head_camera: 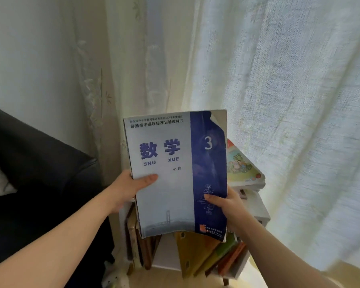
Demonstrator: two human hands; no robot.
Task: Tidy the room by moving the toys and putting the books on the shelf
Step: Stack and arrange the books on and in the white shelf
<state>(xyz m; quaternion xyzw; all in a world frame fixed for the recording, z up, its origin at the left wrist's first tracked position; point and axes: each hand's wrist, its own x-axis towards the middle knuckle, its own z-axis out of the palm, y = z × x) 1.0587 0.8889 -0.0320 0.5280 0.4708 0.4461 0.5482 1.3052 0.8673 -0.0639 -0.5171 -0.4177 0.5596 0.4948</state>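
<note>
Both hands are clamped on the maths textbook, held upright above the white shelf: left hand grip on the spine edge, thumb across the cover; right hand grip on the lower right edge. The cover's top right corner is dog-eared. Picture books are stacked flat on top; leaning books fill the compartment below. Suggest: turn it spine-out, slide it into the gap beside the leaning books, and support the floppy bottom edge so it doesn't buckle.
</note>
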